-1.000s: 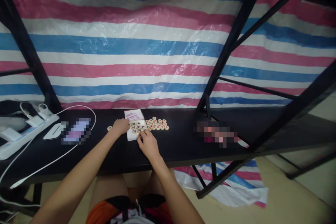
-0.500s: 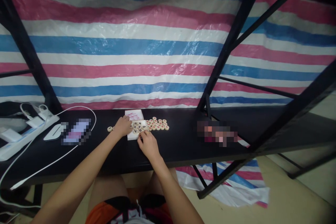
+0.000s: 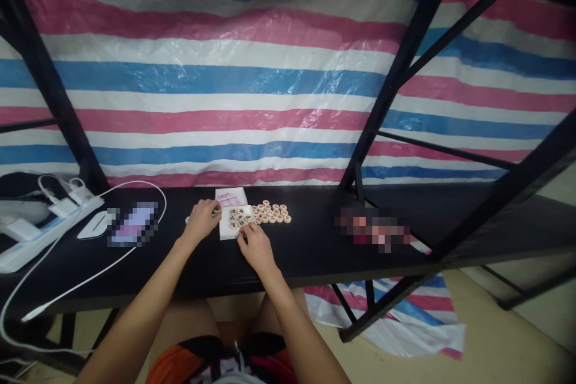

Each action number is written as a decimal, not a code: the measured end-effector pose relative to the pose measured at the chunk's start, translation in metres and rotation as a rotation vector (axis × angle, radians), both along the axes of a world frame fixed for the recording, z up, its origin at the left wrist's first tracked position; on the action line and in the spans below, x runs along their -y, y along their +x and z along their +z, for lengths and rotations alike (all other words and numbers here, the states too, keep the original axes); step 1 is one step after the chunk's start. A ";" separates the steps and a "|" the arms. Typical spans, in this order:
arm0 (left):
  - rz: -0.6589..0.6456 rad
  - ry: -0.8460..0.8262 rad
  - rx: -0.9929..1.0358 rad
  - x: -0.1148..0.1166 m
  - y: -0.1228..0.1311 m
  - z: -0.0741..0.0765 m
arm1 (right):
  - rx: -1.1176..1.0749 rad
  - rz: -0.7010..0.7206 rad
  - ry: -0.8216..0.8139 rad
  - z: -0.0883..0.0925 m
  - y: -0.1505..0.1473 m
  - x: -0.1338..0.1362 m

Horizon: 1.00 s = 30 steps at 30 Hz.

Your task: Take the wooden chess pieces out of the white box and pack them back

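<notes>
A small white box (image 3: pixel 227 233) sits on the black table, with several round Chinese chess pieces (image 3: pixel 240 213) in it, marked in black. My right hand (image 3: pixel 257 247) is at its near right corner, fingers bent against the box beside the nearest pieces. At the box's left edge, my left hand (image 3: pixel 201 222) has its fingers curled together; what they hold, if anything, is hidden. Part of a pale piece (image 3: pixel 188 220) shows left of that hand. Red-marked chess pieces (image 3: pixel 272 213) lie in rows right of the box.
Behind the box lies a white lid-like tray (image 3: pixel 231 196) with pink print. To the left are a phone (image 3: pixel 134 225), a white flat device (image 3: pixel 93 225), a power strip (image 3: pixel 49 234) and white cables. A blurred reddish object (image 3: pixel 373 229) lies by the right metal frame (image 3: pixel 378 114).
My left hand has moved left, from over the box to its left edge, uncovering the left side of the box. My right hand has stayed almost in place.
</notes>
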<state>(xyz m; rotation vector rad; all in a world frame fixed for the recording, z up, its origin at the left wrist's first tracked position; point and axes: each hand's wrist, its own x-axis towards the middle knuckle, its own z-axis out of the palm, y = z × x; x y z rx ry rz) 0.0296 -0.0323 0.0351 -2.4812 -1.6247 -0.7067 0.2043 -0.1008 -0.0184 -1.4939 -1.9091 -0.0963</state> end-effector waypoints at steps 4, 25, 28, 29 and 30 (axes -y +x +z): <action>0.064 0.003 0.056 0.014 -0.020 -0.016 | -0.023 -0.001 -0.015 0.000 0.001 0.000; 0.035 -0.181 0.223 0.010 -0.038 -0.044 | -0.053 0.015 -0.034 0.003 0.002 0.002; 0.014 -0.237 0.136 0.015 -0.033 -0.040 | -0.044 0.017 -0.031 0.003 0.002 0.001; 0.000 -0.255 0.110 0.016 -0.031 -0.038 | -0.045 0.019 -0.033 0.003 0.002 0.001; -0.020 -0.263 0.088 0.018 -0.030 -0.037 | -0.047 0.022 -0.034 0.003 0.002 0.001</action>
